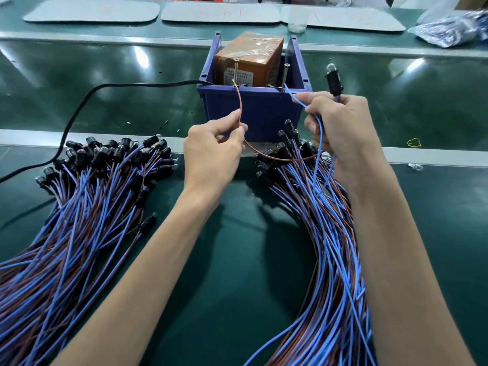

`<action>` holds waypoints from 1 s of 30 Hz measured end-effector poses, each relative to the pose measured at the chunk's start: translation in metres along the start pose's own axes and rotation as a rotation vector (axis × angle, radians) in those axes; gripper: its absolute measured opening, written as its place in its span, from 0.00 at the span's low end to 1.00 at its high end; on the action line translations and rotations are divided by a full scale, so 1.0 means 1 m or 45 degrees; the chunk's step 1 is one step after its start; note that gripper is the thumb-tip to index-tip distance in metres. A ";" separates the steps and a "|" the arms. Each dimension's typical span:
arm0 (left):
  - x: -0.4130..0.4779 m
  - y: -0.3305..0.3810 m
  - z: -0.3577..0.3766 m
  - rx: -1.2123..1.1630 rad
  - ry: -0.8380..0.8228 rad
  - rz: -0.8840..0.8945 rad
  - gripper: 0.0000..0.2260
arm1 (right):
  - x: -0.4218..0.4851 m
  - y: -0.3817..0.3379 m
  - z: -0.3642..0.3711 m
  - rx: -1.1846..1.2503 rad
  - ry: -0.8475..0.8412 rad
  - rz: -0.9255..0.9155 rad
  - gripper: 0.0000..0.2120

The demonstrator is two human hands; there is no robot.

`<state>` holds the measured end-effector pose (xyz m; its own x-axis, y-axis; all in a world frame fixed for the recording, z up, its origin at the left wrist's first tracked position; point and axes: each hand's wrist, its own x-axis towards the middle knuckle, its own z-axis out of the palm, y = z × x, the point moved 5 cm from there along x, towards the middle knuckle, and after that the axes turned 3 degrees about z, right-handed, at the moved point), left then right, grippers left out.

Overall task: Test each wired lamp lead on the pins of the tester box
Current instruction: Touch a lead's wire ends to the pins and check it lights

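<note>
An orange tester box sits inside a blue plastic bin with two upright screw pins, the left pin and the right pin. My left hand pinches a brown wire whose bare tip touches the left pin. My right hand grips a black lamp holder with a clear bulb and its blue wire, whose tip reaches the right pin. The bulb looks unlit.
Two big heaps of blue-and-brown wired lamps lie on the green mat, one on the left and one on the right. A black power cable runs left from the bin. Grey pads and a plastic bag lie beyond.
</note>
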<state>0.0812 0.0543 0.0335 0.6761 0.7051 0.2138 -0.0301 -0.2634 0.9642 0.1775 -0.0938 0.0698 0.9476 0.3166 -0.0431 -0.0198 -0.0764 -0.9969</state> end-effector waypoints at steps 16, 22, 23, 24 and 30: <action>0.001 0.001 0.004 -0.020 -0.033 0.050 0.14 | 0.002 0.000 -0.003 0.030 -0.001 -0.042 0.07; 0.001 0.001 0.003 -0.031 -0.028 0.056 0.14 | 0.002 0.000 -0.004 -0.004 -0.001 -0.070 0.09; 0.001 0.001 0.003 -0.030 -0.028 0.056 0.14 | 0.002 0.000 -0.004 -0.010 0.000 -0.068 0.10; 0.001 0.001 0.003 -0.028 -0.028 0.056 0.14 | 0.002 0.001 -0.004 -0.015 -0.002 -0.066 0.09; 0.000 0.003 0.001 -0.004 -0.017 0.048 0.14 | 0.000 -0.001 -0.003 -0.035 -0.017 -0.067 0.06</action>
<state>0.0814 0.0527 0.0359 0.6843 0.6858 0.2476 -0.0578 -0.2875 0.9560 0.1781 -0.0971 0.0707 0.9427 0.3335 0.0085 0.0390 -0.0848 -0.9956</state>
